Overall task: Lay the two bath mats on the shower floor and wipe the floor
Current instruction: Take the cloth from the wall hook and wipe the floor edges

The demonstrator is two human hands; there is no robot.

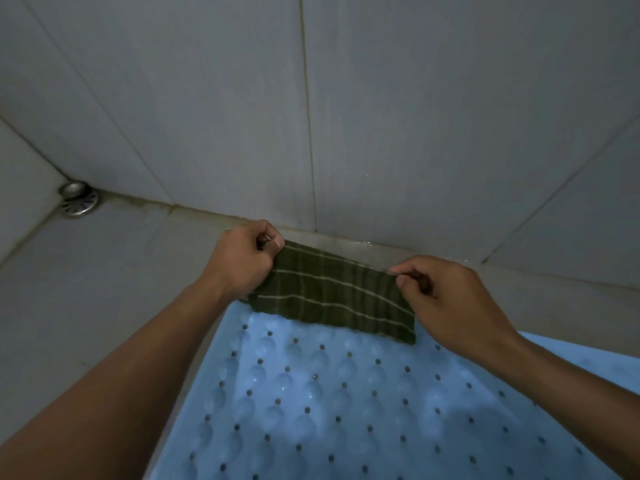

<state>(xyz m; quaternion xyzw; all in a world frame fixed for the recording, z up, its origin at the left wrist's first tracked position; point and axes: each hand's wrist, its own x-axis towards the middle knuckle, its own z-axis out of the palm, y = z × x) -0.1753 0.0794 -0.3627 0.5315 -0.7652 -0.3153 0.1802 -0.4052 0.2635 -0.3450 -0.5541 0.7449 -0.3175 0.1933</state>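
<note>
Evidently readying it for wiping, the left hand (239, 261) and right hand (446, 303) pinch the green cloth (332, 296) taut by its corners over the blue mat (346, 403).

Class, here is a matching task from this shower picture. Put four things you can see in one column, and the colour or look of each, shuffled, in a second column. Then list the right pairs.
Things
1. cloth
2. bath mat
3. drain
4. wall

Looks
a. pale grey, tiled
b. light blue, dotted with holes
c. dark green with pale stripes
d. shiny metal, round

Pairs: 1-c, 2-b, 3-d, 4-a
</note>
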